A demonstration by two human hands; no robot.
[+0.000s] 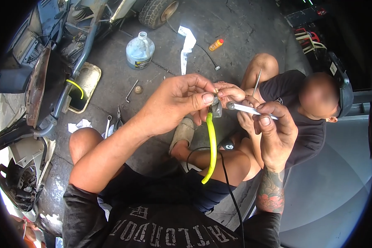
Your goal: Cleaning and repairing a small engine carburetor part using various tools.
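Observation:
My left hand point(190, 99) pinches a small grey metal part point(217, 108) between thumb and fingers. A bright yellow-green hose point(212, 149) hangs down from that part, curving toward my lap. To the right, my right hand point(277, 132) grips a slim silver-white tool point(248, 108) with a dark rounded end that points at the metal part. I see a small gap between that end and the part. Fingers of a co-worker's hand point(229, 91) are close against my left fingertips at the part's top; whether they touch it I cannot tell.
A co-worker point(293, 103) crouches at the right, a thin metal rod point(257, 80) by their hands. On the floor are a jug point(140, 51), an orange bottle point(216, 44), a hex key point(132, 91), pliers point(119, 118) and a pan point(88, 84). Vehicle frame parts point(66, 93) stand left.

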